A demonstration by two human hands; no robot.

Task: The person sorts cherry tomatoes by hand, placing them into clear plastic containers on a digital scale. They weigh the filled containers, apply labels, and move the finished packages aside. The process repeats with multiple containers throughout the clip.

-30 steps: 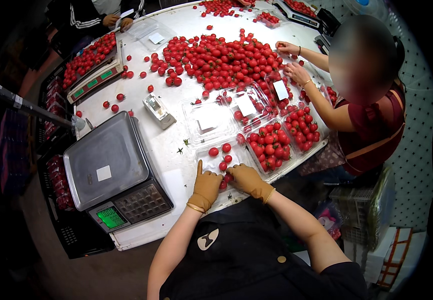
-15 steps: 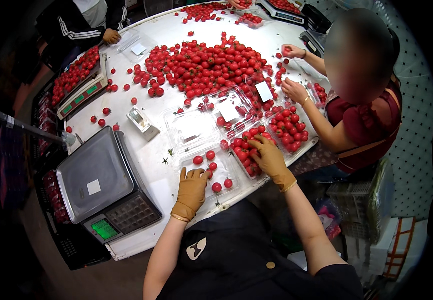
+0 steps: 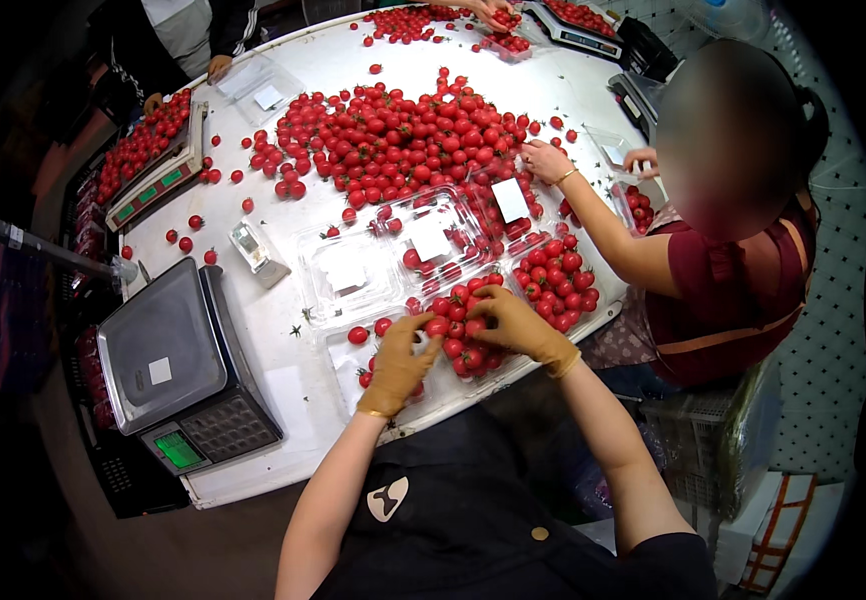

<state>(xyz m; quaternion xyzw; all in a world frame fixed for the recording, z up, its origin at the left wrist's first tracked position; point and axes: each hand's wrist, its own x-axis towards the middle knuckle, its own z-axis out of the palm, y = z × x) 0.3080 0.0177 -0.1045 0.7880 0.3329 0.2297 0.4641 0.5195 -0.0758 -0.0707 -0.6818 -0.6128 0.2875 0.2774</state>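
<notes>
Both my hands wear tan gloves and work at a clear plastic box heaped with cherry tomatoes [image 3: 468, 355] at the table's near edge. My left hand [image 3: 398, 368] reaches to the box's left side, its fingers and thumb curled in on a cherry tomato [image 3: 437, 327]. From the right, my right hand [image 3: 528, 328] bends over the heap, fingers and thumb closed around a tomato there. Beneath and beside my left hand sits another clear box [image 3: 344, 355] with a few tomatoes, partly hidden by that hand. Its open lid [image 3: 351, 275] lies behind it.
A scale [image 3: 168, 350] stands at my left. Another filled box [image 3: 556, 283] is to the right. A large tomato pile [image 3: 393, 135] covers the table's middle. A co-worker [image 3: 723, 270] sits at the right, one arm over the table; others' hands show at the far side.
My left hand has moved from the sparsely filled box rightward to the fuller one. My right hand has shifted slightly left over the heap. The co-worker's arm reaches farther toward the pile.
</notes>
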